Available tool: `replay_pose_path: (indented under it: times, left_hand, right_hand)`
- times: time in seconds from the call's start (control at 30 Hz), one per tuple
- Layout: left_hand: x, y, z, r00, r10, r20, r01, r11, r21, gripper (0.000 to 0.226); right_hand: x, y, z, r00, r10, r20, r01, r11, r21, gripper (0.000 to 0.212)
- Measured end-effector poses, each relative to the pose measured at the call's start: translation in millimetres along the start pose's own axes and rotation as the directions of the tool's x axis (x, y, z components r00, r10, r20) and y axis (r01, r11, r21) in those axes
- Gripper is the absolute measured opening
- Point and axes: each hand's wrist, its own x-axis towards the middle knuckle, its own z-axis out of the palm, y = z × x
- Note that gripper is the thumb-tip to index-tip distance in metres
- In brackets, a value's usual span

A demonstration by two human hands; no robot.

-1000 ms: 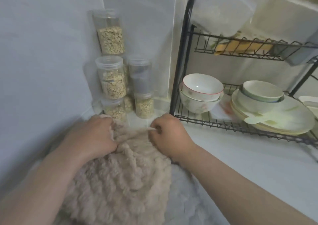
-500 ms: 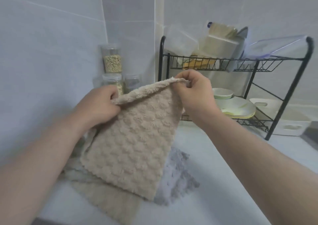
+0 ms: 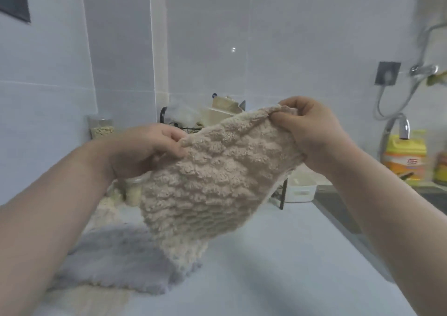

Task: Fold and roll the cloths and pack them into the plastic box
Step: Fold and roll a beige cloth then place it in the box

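A person holds a beige cloth (image 3: 217,180) up above a pale countertop (image 3: 278,267), the left hand (image 3: 147,149) and right hand (image 3: 312,127) each pinching a top corner between curled fingers and thumb. A grey cloth (image 3: 116,260) lies flat on the counter below (another beige one (image 3: 94,301) partly under it). No plastic box can be told for certain.
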Motion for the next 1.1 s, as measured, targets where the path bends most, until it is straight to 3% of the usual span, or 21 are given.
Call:
replay_pose_path:
  times: [0.1, 0.17, 0.23, 0.3, 0.4, 0.47, 0.53, 0.63, 0.77, 0.8, 0.97, 1.1]
  left_hand:
    - [17.5, 5.7, 17.5, 1.0, -0.001, 0.0, 0.001, 0.993, -0.119, 0.005]
    - [38.5, -0.8, 29.5, 0.996, -0.086, -0.019, 0.083, 0.99, -0.118, 0.018]
    - [66.4, -20.6, 41.0, 0.981, -0.169, -0.097, 0.183, 0.97, 0.159, 0.023]
    - [96.8, -50.2, 55.9, 0.965, -0.197, -0.174, 0.258, 0.83, 0.494, 0.025]
    - [133.5, -109.7, 80.9, 0.962, -0.216, -0.169, 0.273, 0.701, 0.659, 0.02]
    - [150.6, -148.8, 90.6, 0.968, -0.19, -0.167, 0.251, 0.644, 0.723, 0.012]
    - [161.0, -177.8, 91.7, 0.97, -0.17, -0.174, 0.243, 0.622, 0.744, 0.019]
    - [166.8, -198.8, 84.9, 0.956, -0.233, -0.179, 0.294, 0.716, 0.633, 0.032]
    - [171.3, -205.1, 75.7, 0.945, -0.269, -0.187, 0.327, 0.804, 0.497, 0.005]
    - [173.1, -206.0, 72.0, 0.943, -0.275, -0.187, 0.333, 0.797, 0.504, 0.007]
    - [177.1, -214.9, 55.9, 0.954, -0.255, -0.156, 0.283, 0.604, 0.745, 0.012]
    - [176.2, -222.1, 53.2, 0.947, -0.141, -0.288, 0.316, 0.55, 0.773, 0.017]
  right_hand:
    - [4.0, 10.7, -29.9, 0.99, 0.143, -0.015, -0.144, 0.989, -0.02, 0.011]
    - [9.9, 31.3, -42.0, 0.964, 0.265, -0.003, -0.264, 0.96, -0.098, 0.01]
    - [16.2, 64.3, -49.2, 0.925, 0.379, 0.002, -0.367, 0.897, -0.245, 0.006]
    - [18.6, 107.2, -51.7, 0.896, 0.443, -0.024, -0.403, 0.789, -0.464, 0.007]
    - [10.7, 179.9, -49.9, 0.871, 0.49, -0.042, -0.416, 0.689, -0.593, 0.012]
    - [4.2, 221.0, -48.3, 0.877, 0.479, -0.029, -0.389, 0.674, -0.628, 0.009]
    - [0.6, 251.6, -46.4, 0.886, 0.463, -0.007, -0.354, 0.667, -0.656, 0.004]
    - [0.4, 274.9, -44.0, 0.927, 0.374, -0.005, -0.273, 0.667, -0.694, 0.012]
    - [-1.7, 287.7, -41.9, 0.956, 0.295, 0.007, -0.196, 0.655, -0.73, 0.02]
    - [-2.4, 290.8, -42.0, 0.958, 0.285, 0.025, -0.167, 0.631, -0.757, 0.022]
    - [-0.1, 302.7, -39.1, 0.951, 0.278, 0.139, -0.003, 0.455, -0.891, 0.024]
    - [10.8, 299.4, -33.7, 0.959, 0.252, 0.128, 0.04, 0.327, -0.944, 0.021]
